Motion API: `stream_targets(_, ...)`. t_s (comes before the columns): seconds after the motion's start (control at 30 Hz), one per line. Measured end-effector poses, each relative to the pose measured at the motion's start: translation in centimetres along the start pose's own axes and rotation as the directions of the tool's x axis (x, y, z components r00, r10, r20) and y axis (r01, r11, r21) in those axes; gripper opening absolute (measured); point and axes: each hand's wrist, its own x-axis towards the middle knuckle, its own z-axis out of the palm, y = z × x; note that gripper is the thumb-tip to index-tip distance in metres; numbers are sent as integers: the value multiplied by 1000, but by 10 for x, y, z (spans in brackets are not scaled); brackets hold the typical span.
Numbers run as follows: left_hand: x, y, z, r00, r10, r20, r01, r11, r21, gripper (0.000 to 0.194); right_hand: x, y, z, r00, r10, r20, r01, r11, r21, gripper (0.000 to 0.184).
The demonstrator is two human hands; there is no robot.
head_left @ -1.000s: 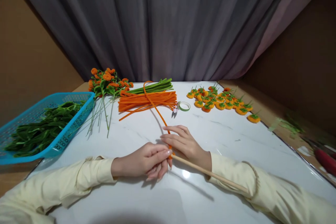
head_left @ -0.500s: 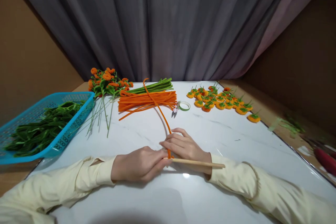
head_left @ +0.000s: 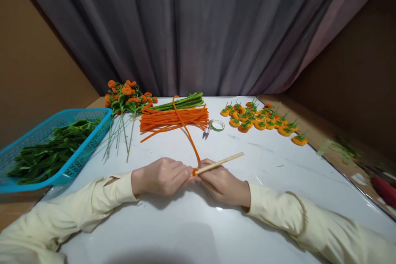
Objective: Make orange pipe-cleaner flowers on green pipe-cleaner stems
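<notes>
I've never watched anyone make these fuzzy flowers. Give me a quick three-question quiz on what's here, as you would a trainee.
1. Multiple choice: what fills the blue basket?
A) scissors
B) green leaves
C) wooden spoons

2. True or false: the tape roll lies between the bundle of orange pipe cleaners and the yellow and orange flower heads.

3. Fill in the blank: the left hand and right hand meet at one end of a thin wooden ____, where a single orange pipe cleaner reaches them.

Key: 1. B; 2. True; 3. stick
</notes>
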Motion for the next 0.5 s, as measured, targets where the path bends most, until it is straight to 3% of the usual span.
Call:
stream_targets(0.13, 1, -9, 1, 977, 178, -114, -142, 953, 269, 19, -2, 0, 1, 998, 48, 43, -46, 998, -35, 25)
stream_targets(0.23, 2, -16, 1, 950, 270, -155, -174, 873, 456, 19, -3, -1, 1, 992, 102, 72, -99, 994, -39, 24)
stream_targets(0.37, 2, -21, 6, 961, 250, -117, -157, 843, 515, 23, -3, -1, 0, 984, 137, 114, -130, 989, -72, 23)
stream_targets(0.5, 1, -19, 8, 986, 168, -20, -143, 889, 434, 26, -4, 0, 1, 990, 83, 112, -61, 980, -190, 24)
